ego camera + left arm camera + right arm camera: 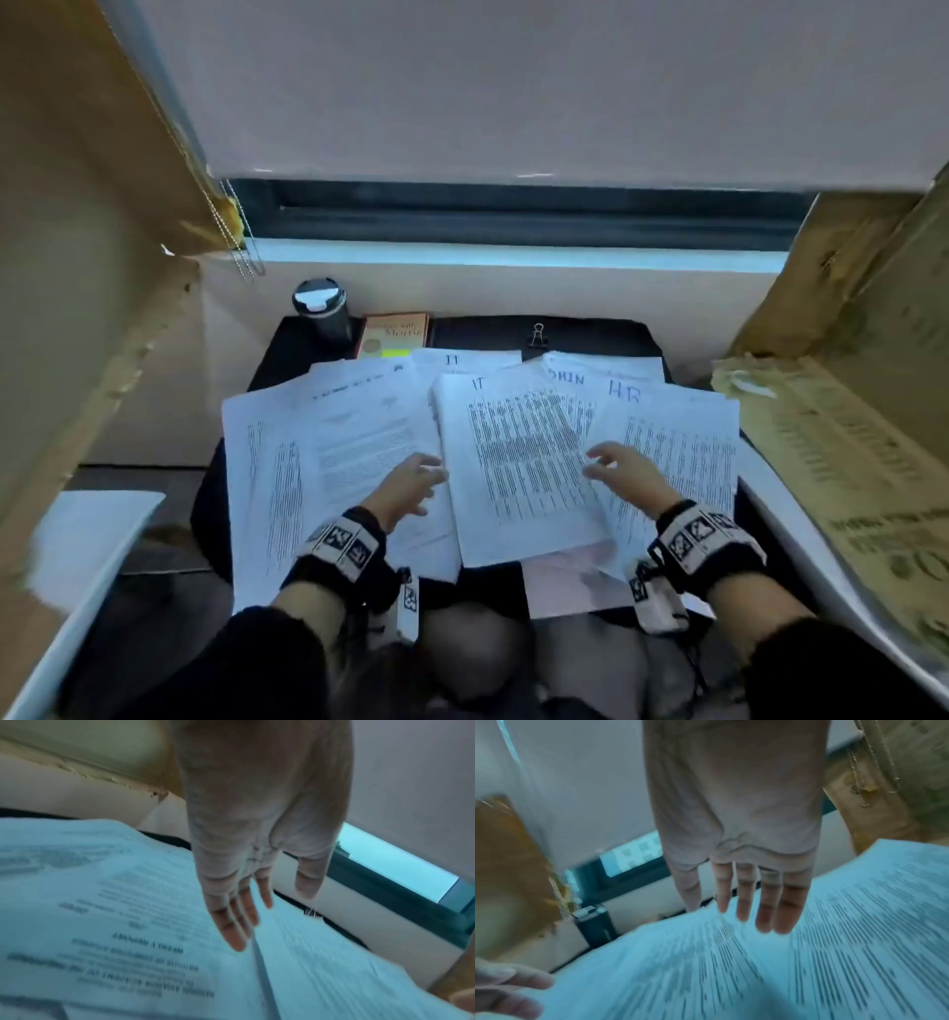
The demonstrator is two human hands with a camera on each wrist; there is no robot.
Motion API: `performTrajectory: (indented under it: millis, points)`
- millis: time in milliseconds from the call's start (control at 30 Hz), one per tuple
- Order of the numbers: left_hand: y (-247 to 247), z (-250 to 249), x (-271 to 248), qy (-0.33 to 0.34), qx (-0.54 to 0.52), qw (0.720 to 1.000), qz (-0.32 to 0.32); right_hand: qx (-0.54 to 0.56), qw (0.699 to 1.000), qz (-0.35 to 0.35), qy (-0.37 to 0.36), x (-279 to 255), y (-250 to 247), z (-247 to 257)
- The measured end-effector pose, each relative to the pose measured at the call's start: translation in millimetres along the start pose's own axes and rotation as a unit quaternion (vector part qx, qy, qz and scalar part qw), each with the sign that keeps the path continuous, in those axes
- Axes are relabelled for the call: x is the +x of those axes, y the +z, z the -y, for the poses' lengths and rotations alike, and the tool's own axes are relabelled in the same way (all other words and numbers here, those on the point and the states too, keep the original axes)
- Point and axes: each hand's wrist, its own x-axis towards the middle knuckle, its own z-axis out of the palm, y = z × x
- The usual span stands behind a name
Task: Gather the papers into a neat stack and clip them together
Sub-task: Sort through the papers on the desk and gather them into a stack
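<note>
Several printed papers [518, 462] lie fanned out and overlapping on a small black table [287, 354]; some bear handwritten labels such as "IT" and "HR". A pink sheet [570, 580] peeks out under them at the front. A black binder clip [537, 336] stands on the table behind the papers. My left hand [411, 485] hovers with straight spread fingers over the left edge of the middle sheet. My right hand [613, 470] hovers the same way at that sheet's right edge. Both wrist views show straight fingers [239, 925] [765, 902] just above the paper, holding nothing.
A dark tumbler [322, 313] and an orange book [393, 334] sit at the table's back left. Cardboard panels [77, 257] [862, 360] wall in both sides. A window sill [513, 257] runs behind. My knees [513, 658] are below the table's front edge.
</note>
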Motion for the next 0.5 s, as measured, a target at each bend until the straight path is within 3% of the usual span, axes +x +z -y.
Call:
performTrajectory:
  millis: [100, 267, 367, 500]
  points:
    - [10, 5, 11, -0.052, 0.016, 0.998, -0.022, 0.009, 0.997, -0.037, 0.069, 12, 21, 2]
    - [18, 16, 6, -0.061, -0.051, 0.997, -0.01, 0.045, 0.988, -0.059, 0.137, 16, 53, -5]
    - [15, 18, 9, -0.07, -0.102, 0.992, 0.013, 0.083, 0.985, -0.107, 0.106, 20, 58, -11]
    - [11, 23, 13, -0.068, -0.16, 0.984, 0.023, 0.272, 0.959, -0.056, 0.051, -2, 52, 7]
